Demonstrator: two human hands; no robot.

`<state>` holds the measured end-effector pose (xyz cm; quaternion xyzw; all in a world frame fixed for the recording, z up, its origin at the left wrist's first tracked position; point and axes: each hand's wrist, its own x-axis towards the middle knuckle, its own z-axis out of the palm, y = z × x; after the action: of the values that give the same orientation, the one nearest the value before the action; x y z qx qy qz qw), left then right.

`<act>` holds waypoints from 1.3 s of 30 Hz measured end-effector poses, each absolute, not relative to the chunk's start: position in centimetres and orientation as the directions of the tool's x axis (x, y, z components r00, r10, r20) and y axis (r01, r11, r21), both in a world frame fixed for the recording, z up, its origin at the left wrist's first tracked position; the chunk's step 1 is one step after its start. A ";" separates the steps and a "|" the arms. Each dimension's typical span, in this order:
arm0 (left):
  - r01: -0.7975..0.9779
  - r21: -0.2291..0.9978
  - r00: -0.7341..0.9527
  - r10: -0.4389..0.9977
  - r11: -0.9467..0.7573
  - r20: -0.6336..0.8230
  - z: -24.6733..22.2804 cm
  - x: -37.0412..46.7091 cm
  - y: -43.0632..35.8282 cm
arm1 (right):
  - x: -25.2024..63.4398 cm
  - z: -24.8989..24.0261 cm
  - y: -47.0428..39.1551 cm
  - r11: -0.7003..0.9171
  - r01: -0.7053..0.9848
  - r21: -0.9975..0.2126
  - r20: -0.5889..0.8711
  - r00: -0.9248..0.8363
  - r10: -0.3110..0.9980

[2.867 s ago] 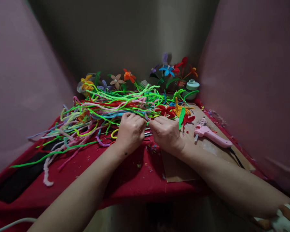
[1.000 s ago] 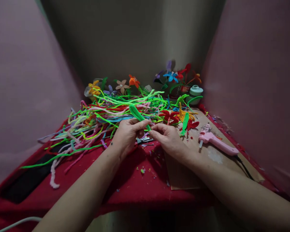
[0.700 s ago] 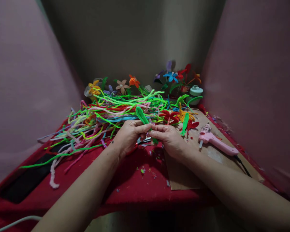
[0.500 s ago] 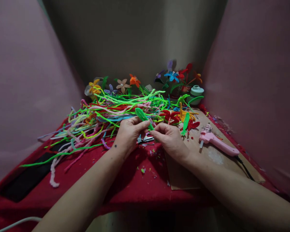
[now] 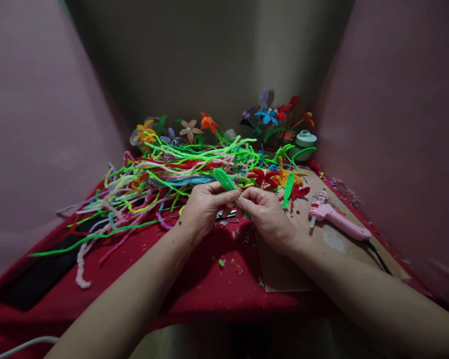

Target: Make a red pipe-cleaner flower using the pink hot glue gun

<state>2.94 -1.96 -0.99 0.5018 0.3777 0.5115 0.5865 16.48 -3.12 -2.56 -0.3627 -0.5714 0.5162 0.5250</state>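
Observation:
Between both hands is a green pipe-cleaner leaf point(image 5: 223, 178), its rounded end pointing up and away to the left. My left hand point(image 5: 205, 207) pinches its lower part between thumb and fingers. My right hand point(image 5: 265, 214) is closed with thumb and forefinger on the leaf's narrow end, and a bit of green shows beneath those fingers. The fingertips of the two hands nearly touch. Under them, partly hidden, lie metal scissors or pliers point(image 5: 228, 215) on the red cloth. A second green leaf point(image 5: 288, 189) lies just beyond my right hand.
A heap of coloured pipe cleaners point(image 5: 194, 162) spreads across the back and left. Pipe-cleaner flowers point(image 5: 190, 130) stand behind it, near a pale green jar point(image 5: 305, 142). At right, a pink glue gun point(image 5: 338, 219) rests on a brown board point(image 5: 284, 274). Red flower pieces point(image 5: 264, 178) lie near the board's top.
Both hands and the leaf have shifted slightly right. My right fingers have moved along the leaf's narrow end, and green now shows below them.

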 end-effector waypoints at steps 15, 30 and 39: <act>0.096 0.956 0.022 0.960 -0.279 0.278 0.3 2.0 -2.0 | 16.6 -2.8 -3.6 0.298 0.164 -0.940 0.273 -0.157 0.949; 0.196 0.922 -0.044 0.936 -0.334 0.349 -0.1 1.6 -1.2 | 16.3 -2.4 -3.7 0.088 -0.089 -0.992 0.103 -0.187 0.977; 0.211 0.977 0.349 0.936 -0.042 -0.035 -0.3 2.9 -2.5 | 16.2 -3.3 -2.3 0.166 -0.389 -0.906 0.195 -0.035 0.980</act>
<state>2.94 -2.46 -0.33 0.6331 0.4529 0.3467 0.5233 16.25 -2.33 -3.30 -0.3253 -0.4543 0.5578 0.6138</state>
